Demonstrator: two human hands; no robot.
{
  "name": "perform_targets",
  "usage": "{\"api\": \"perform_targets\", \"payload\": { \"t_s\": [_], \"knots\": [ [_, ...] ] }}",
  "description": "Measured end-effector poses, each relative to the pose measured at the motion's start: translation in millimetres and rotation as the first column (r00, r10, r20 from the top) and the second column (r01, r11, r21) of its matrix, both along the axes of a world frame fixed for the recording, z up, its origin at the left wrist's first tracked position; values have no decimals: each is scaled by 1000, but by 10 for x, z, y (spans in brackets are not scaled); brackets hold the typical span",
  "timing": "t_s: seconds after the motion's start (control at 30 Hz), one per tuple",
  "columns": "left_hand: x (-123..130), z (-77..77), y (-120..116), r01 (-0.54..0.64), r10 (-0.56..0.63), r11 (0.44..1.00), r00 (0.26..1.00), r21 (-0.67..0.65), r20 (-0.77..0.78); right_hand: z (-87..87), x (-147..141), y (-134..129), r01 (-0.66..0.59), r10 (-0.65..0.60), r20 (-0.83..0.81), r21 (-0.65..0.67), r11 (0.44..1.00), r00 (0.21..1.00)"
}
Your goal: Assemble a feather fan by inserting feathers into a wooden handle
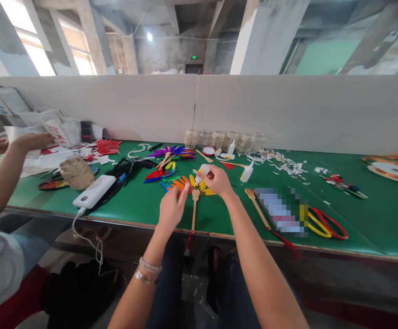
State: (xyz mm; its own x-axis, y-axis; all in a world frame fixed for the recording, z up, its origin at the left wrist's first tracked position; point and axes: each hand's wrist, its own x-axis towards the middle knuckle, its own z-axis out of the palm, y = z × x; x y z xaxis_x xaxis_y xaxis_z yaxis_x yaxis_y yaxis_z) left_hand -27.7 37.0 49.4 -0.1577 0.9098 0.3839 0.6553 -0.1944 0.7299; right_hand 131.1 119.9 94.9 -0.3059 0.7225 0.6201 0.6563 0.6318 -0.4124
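My right hand [217, 180] is shut on a small white glue bottle [203, 174], its tip pointing down and left towards a fan of orange and yellow feathers [188, 186]. The fan lies flat on the green table mat [133, 205], with its wooden handle [194, 211] running towards me. My left hand [172, 206] is raised at the fan's near edge, fingertips close together. Whether those fingers pinch anything is hidden. Two more feathered fans [170, 155] lie just beyond.
A co-worker's hand [31, 141] holds paper at the left. A white power bank [94, 192] trails a cable over the table edge. Glass jars [224, 141] line the back wall, paper scraps [281, 167] lie right, and a blurred packet [281, 212] sits beside red and yellow loops [327, 224].
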Motion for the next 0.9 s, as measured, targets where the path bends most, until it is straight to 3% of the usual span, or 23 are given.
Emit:
{"api": "perform_targets", "payload": {
  "t_s": [0.07,0.17,0.4,0.67,0.9],
  "knots": [
    [70,-96,-190,1,-1,1000,988,3,-153,12,-4,-8,7,-7,-18,3,1000,1000],
    [179,-196,-317,4,-4,1000,968,-3,-251,-2,-12,1,-2,1,-15,-10,1000,1000],
    [239,-230,-304,-23,14,999,948,-25,-317,-94,-37,62,-8,10,26,-51,999,1000],
    [254,-256,-325,-20,13,1000,923,-15,-386,-141,-65,56,27,-28,136,11,1000,990],
    [249,-254,-317,-17,9,1000,923,-18,-385,-147,-53,71,24,-21,102,-28,999,995]
  ]
}}
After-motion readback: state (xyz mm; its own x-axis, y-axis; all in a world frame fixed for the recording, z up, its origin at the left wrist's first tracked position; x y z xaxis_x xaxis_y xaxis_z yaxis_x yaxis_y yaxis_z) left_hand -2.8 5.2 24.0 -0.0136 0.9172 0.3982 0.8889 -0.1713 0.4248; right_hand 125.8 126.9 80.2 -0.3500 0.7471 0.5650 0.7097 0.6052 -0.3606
